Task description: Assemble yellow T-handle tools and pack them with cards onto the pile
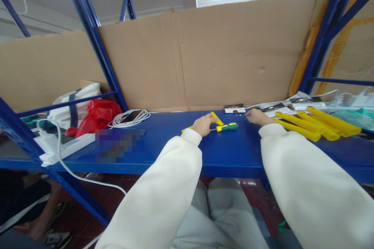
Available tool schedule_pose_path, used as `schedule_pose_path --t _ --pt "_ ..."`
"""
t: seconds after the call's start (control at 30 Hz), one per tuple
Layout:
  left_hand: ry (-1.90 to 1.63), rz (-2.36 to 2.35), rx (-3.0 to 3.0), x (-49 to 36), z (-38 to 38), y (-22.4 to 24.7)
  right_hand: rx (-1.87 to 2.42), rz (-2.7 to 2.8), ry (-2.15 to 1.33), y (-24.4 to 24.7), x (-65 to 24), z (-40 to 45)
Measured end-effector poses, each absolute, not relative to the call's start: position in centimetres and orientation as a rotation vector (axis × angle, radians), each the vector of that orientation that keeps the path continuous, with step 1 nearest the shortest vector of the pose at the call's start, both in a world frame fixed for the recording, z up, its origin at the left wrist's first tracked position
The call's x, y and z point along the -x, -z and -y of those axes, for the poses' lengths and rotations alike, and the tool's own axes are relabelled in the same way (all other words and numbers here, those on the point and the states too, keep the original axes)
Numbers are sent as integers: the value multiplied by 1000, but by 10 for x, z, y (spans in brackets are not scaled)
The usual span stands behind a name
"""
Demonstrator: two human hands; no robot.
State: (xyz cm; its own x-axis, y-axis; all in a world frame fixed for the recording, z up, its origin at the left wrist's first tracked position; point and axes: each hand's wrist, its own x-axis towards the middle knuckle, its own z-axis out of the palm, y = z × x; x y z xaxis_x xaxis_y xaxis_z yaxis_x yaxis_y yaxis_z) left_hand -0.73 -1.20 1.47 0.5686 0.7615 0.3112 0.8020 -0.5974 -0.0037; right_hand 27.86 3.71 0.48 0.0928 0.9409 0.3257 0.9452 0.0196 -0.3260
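Observation:
On the blue shelf, my left hand (202, 125) is closed on a yellow plastic piece (217, 119), which shows on both sides of the hand. A screwdriver (227, 127) with a green and yellow handle lies just right of that hand. Farther right, my right hand (257, 117) rests low over the shelf with its fingers pressed together; anything between the fingertips is too small to make out. Tiny pieces (238, 115) lie left of its fingertips, in front of a black and white packet (235, 108).
Several yellow tubes (315, 124) lie at the right near more packets (274, 109). At the left are a coiled white cable (130, 118), a red bag (99, 114) and a power strip (73, 146). Cardboard (233, 54) stands behind the shelf (175, 165). A seated person's leg (43, 210) shows lower left.

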Motion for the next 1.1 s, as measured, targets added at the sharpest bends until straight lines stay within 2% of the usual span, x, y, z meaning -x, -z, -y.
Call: schedule_pose_path --t 0.1,0.23,0.43,0.77,0.9,1.1 --pt "440 1307 2664 6 11 -13 1827 1911 107 -11 -263 -34" --pt "553 1270 2692 2 12 -14 1427 2051 191 -10 -237 -31" --pt "616 1352 2742 0 15 -16 1058 2245 125 -2 -210 -30" --pt "673 1089 2828 -2 4 -8 1198 2264 -29 -12 -202 -25" --pt "671 1174 2795 0 6 -9 1259 2042 -93 -16 -208 -24" --pt "646 1288 2717 3 6 -10 1455 1578 -374 -12 -227 -31"
